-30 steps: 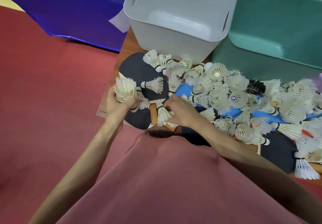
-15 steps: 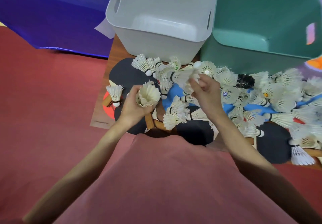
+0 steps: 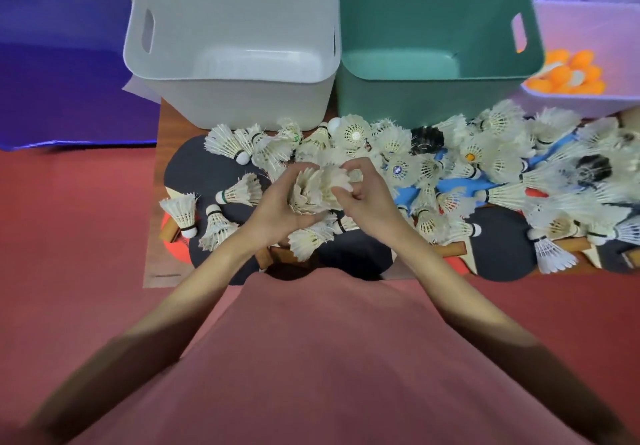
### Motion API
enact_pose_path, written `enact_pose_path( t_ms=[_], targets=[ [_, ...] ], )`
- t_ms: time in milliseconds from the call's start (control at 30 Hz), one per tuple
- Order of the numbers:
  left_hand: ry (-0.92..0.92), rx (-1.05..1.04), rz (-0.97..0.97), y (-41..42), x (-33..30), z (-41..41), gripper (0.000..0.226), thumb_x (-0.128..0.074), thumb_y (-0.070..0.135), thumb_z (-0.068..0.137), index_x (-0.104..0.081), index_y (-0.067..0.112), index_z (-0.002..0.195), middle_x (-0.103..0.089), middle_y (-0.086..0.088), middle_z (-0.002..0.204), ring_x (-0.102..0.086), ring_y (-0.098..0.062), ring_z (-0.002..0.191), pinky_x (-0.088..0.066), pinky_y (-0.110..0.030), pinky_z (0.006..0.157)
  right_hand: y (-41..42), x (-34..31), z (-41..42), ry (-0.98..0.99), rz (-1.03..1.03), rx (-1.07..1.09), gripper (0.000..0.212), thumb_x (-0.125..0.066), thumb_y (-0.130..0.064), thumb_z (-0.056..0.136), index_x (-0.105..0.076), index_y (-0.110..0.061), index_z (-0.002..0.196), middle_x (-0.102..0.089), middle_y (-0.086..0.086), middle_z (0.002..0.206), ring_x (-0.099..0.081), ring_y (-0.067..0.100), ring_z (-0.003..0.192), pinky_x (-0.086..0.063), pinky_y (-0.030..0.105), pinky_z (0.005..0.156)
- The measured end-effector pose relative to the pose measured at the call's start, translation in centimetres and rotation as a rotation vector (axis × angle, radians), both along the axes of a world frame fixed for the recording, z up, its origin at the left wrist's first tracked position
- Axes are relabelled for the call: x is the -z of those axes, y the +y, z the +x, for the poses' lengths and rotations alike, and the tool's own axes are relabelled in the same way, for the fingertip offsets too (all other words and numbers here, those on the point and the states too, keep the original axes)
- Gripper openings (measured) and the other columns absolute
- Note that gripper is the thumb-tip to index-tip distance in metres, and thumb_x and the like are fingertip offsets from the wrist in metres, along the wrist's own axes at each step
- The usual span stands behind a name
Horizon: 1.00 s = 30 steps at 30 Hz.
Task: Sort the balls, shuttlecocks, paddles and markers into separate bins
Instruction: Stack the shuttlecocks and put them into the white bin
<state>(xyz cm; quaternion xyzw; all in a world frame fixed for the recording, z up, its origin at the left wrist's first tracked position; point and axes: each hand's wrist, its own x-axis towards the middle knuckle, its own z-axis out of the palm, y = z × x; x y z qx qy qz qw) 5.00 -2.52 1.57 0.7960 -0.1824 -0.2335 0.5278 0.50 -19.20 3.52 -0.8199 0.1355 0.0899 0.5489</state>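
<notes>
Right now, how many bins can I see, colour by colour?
White bin: 1
Green bin: 1
Lilac bin, holding orange balls: 1
Total: 3 bins. A further pale one may stand behind the lilac bin, too cut off to count.

Three bins — white, green, lilac — two hands, and shuttlecocks too many to count.

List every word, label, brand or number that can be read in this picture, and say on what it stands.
No text can be read.
Round sticker inside one shuttlecock: a dark blue mark, too blurred to read.
Green mark on another shuttlecock: too small to read.
Grey bin, green bin: no label visible.
</notes>
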Motion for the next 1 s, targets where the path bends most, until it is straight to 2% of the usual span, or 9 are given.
enact_pose_path(
  t_ms=[100, 200, 333, 467, 533, 633, 700, 800, 1000],
  targets=[
    [0.002, -0.053, 0.015, -1.0, 0.2, -0.4, 0.062, -0.082, 0.004, 0.069, -0.048, 0.019, 0.119, -0.058, 0.005, 0.110, -0.055, -0.002, 0.100, -0.045, -0.019, 0.089, -0.7, 0.2, -1.1, -0.041, 0.162, 0.075, 0.019, -0.050, -0.014, 0.097, -0.040, -0.012, 0.114, -0.046, 0.001, 0.053, -0.042, 0.005, 0.043, -0.035, 0.016, 0.047],
    [0.024, -0.096, 0.002, -2.0, 0.3, -0.7, 0.064, -0.082, 0.012, 0.066, -0.049, 0.016, 0.121, -0.060, -0.002, 0.115, -0.057, -0.010, 0.104, -0.046, -0.023, 0.088, -1.6, 1.0, -2.3, -0.093, 0.206, 0.217, 0.015, -0.039, -0.021, 0.102, -0.041, -0.012, 0.114, -0.053, 0.006, 0.062, -0.046, 0.011, 0.049, -0.039, 0.019, 0.050],
    [0.033, -0.081, 0.008, -3.0, 0.2, -1.3, 0.065, -0.080, 0.015, 0.066, -0.050, 0.009, 0.123, -0.059, -0.006, 0.118, -0.058, -0.014, 0.108, -0.046, -0.024, 0.092, -4.9, 3.7, -5.0, -0.066, -0.245, 0.312, 0.025, -0.046, -0.012, 0.096, -0.041, -0.008, 0.120, -0.058, 0.003, 0.069, -0.057, 0.017, 0.063, -0.043, 0.029, 0.061],
    [0.059, -0.064, 0.012, -4.0, 0.6, -2.6, 0.062, -0.079, -0.003, 0.070, -0.049, 0.004, 0.124, -0.059, 0.003, 0.112, -0.056, 0.012, 0.098, -0.041, -0.007, 0.086, -9.3, 6.2, -8.7, 0.013, -0.473, 0.516, 0.028, -0.053, 0.000, 0.081, -0.049, -0.002, 0.109, -0.056, 0.011, 0.087, -0.056, 0.028, 0.083, -0.042, 0.033, 0.069],
    [0.048, -0.061, 0.027, -4.4, 0.9, -3.2, 0.061, -0.078, -0.005, 0.070, -0.049, 0.003, 0.123, -0.058, 0.005, 0.109, -0.055, 0.014, 0.096, -0.039, -0.005, 0.084, -11.1, 7.2, -10.3, 0.061, -0.587, 0.564, 0.031, -0.054, 0.004, 0.075, -0.051, 0.000, 0.105, -0.051, 0.019, 0.100, -0.050, 0.033, 0.096, -0.042, 0.040, 0.080],
    [0.072, -0.061, 0.014, -5.4, 0.6, -3.8, 0.061, -0.080, 0.001, 0.070, -0.051, 0.003, 0.123, -0.060, -0.005, 0.113, -0.059, -0.001, 0.102, -0.044, -0.013, 0.089, -13.6, 8.7, -11.6, 0.171, -0.705, 0.459, 0.043, -0.057, 0.003, 0.068, -0.051, 0.000, 0.111, -0.051, 0.021, 0.110, -0.047, 0.037, 0.102, -0.038, 0.041, 0.089],
    [0.090, -0.050, 0.001, -6.2, 0.3, -4.2, 0.063, -0.081, 0.014, 0.068, -0.051, 0.006, 0.122, -0.061, -0.004, 0.114, -0.060, -0.010, 0.105, -0.046, -0.020, 0.091, -14.6, 9.5, -11.9, 0.239, -0.748, 0.330, 0.049, -0.063, -0.004, 0.068, -0.051, -0.002, 0.116, -0.052, 0.019, 0.114, -0.046, 0.037, 0.106, -0.036, 0.040, 0.093],
    [0.106, -0.050, -0.016, -7.6, -0.1, -4.6, 0.069, -0.078, 0.028, 0.061, -0.051, 0.009, 0.121, -0.061, -0.001, 0.111, -0.060, -0.013, 0.104, -0.047, -0.023, 0.090, -15.4, 9.7, -11.9, 0.242, -0.790, 0.233, 0.054, -0.069, -0.014, 0.071, -0.053, -0.004, 0.122, -0.050, 0.018, 0.118, -0.042, 0.037, 0.108, -0.036, 0.040, 0.093],
    [0.083, -0.109, 0.000, -9.7, 0.4, -5.1, 0.059, -0.078, 0.018, 0.064, -0.053, 0.014, 0.118, -0.064, -0.007, 0.113, -0.061, -0.018, 0.105, -0.049, -0.032, 0.091, -17.5, 9.1, -11.9, 0.221, -0.789, 0.227, 0.048, -0.062, -0.012, 0.076, -0.057, -0.008, 0.123, -0.047, 0.020, 0.110, -0.044, 0.038, 0.104, -0.039, 0.040, 0.088]
  ],
)
